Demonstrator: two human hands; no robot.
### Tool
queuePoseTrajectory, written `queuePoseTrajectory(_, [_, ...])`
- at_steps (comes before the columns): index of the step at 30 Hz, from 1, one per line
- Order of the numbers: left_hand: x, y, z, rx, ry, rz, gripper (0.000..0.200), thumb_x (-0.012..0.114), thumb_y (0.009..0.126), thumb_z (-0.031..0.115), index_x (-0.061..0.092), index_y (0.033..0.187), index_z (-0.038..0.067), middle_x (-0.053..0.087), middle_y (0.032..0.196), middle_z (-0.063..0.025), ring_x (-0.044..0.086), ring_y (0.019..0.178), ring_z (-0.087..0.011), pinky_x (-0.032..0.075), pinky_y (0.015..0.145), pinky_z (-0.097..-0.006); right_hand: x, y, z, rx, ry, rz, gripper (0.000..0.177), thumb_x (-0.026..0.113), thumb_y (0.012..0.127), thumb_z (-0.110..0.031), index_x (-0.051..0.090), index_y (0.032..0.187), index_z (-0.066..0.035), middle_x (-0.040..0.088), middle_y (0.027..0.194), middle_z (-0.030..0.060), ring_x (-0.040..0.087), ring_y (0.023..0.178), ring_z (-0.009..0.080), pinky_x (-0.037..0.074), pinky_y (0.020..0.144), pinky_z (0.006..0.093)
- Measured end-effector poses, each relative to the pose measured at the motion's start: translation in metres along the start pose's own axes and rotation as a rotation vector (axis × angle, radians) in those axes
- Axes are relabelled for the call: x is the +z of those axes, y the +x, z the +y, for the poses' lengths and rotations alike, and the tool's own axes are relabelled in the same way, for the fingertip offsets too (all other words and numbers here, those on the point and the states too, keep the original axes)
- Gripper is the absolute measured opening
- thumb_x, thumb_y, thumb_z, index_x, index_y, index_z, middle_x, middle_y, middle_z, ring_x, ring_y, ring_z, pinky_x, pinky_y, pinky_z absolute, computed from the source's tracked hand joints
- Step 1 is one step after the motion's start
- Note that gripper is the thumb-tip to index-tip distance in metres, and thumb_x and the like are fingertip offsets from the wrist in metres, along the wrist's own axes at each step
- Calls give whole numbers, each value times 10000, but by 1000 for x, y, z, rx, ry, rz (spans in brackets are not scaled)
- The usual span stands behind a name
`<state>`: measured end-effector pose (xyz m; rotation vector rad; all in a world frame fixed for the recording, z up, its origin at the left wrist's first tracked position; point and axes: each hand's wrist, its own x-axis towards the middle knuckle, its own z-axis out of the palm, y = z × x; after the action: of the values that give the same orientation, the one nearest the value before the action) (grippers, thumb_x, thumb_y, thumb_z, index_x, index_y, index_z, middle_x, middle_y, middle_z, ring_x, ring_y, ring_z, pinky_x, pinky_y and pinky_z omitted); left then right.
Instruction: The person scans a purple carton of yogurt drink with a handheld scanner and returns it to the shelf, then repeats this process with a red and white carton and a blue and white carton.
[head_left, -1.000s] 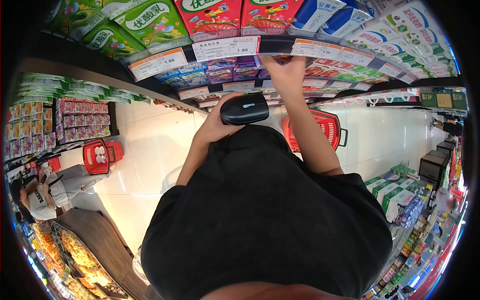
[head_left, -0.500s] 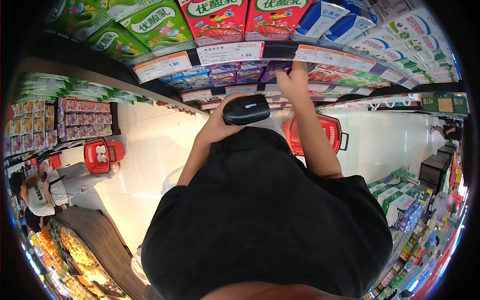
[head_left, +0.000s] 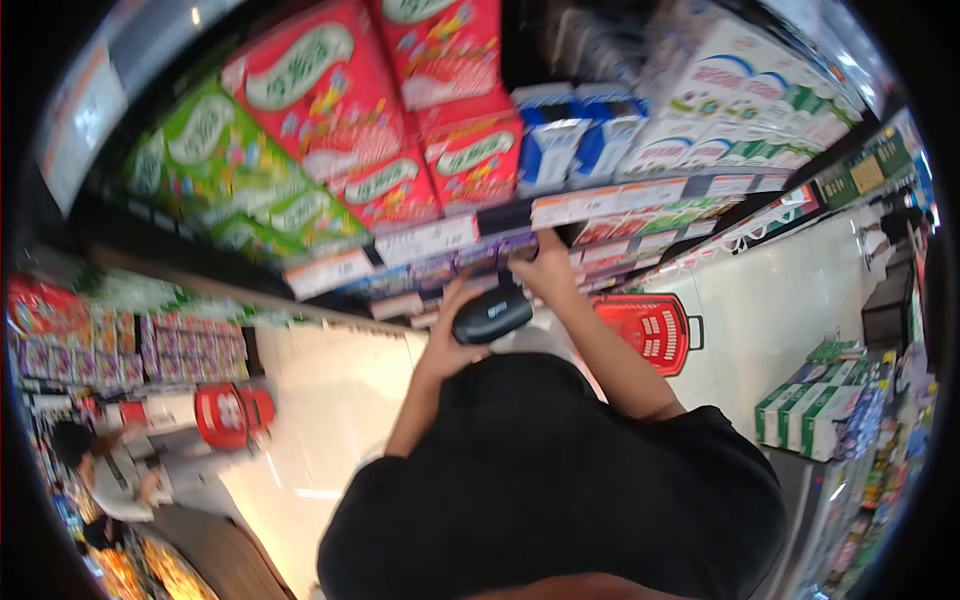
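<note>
My left hand (head_left: 445, 348) is shut on a black handheld scanner (head_left: 490, 314), held in front of my chest just below the shelf. My right hand (head_left: 547, 267) reaches up to the lower shelf, its fingers at the small purple packs (head_left: 447, 268) under the price-label rail (head_left: 430, 240). Motion blur hides whether those fingers grip anything. Above the rail stand red drink cartons (head_left: 470, 160), green cartons (head_left: 230, 170) and blue-and-white cartons (head_left: 575, 135).
A red shopping basket (head_left: 650, 330) sits on the white floor behind my right arm. Another red basket (head_left: 232, 413) stands at the left beside a crouching person (head_left: 110, 475). Green-and-white boxes (head_left: 810, 405) are stacked at the right.
The view has tilted up and blurred, showing more of the upper shelves. My right hand has come down from the upper rail to the purple packs. The scanner stays in my left hand.
</note>
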<state>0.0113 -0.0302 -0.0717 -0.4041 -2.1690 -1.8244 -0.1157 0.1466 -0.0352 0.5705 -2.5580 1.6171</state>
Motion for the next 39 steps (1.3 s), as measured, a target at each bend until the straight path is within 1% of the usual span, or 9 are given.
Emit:
queuePoseTrajectory(4, [23,1,-7,-12,-45,44,783,807,636,6,451,1333,36,380,1442,-211,372,1352,-321,314,1096,-404,-1,-2,12,-21,67,-47,708,718,763,-136,363,1359,4,538,1214,255,586,1058,393,491,885,403])
queuePoseTrajectory(11, [72,3,25,-484,-407,204,799,726,685,-82,372,1389,56,511,1265,-121,546,1115,-195,472,916,-304,-13,-17,60,-53,211,-77,735,705,814,-133,312,1407,52,470,1321,270,484,1243,340,437,986,412])
queuePoseTrajectory(12, [76,5,25,-405,-330,226,791,704,692,-97,370,1392,63,518,1247,-114,564,1070,-180,508,829,-281,-16,-27,57,-156,222,86,522,656,844,-84,456,1311,41,557,1226,239,590,1121,287,489,904,378])
queuePoseTrajectory(16, [87,19,58,-463,-391,289,761,663,759,-101,337,1410,118,562,1125,-93,577,749,-101,491,606,-236,-63,-51,31,24,246,-69,192,596,864,-28,628,1048,17,680,874,133,682,766,205,523,711,295])
queuePoseTrajectory(21, [99,10,58,-499,-494,252,745,625,794,-102,305,1431,113,589,1014,-75,542,643,-88,448,541,-231,-98,-38,-1,-128,299,2,127,599,835,4,659,945,21,665,842,124,644,709,190,508,670,285])
queuePoseTrajectory(27, [118,12,79,-567,-569,178,771,658,785,-60,296,1443,116,606,1008,-69,556,658,-96,454,547,-238,-170,30,-126,-571,115,-40,410,561,717,80,615,1116,5,586,1223,179,662,757,242,502,548,283])
queuePoseTrajectory(29, [119,13,78,-527,-325,30,778,699,774,-15,314,1437,113,612,1013,-65,565,658,-89,450,543,-235,-182,53,-154,-687,-105,-56,531,554,695,63,557,1220,-19,522,1320,200,674,772,291,526,552,324])
queuePoseTrajectory(36, [116,18,67,-419,-354,20,789,724,718,-50,352,1404,67,546,1249,-94,527,1169,-184,435,977,-338,-182,77,-182,-619,-654,-229,628,639,786,-64,431,1377,-113,472,1363,150,649,886,362,553,709,416])
queuePoseTrajectory(39, [102,20,65,-405,-320,3,760,717,715,-30,385,1391,74,517,1289,-88,491,1206,-183,387,1021,-325,-184,77,-187,-582,-736,-195,636,632,790,-57,422,1387,-124,499,1328,118,650,869,352,552,698,414])
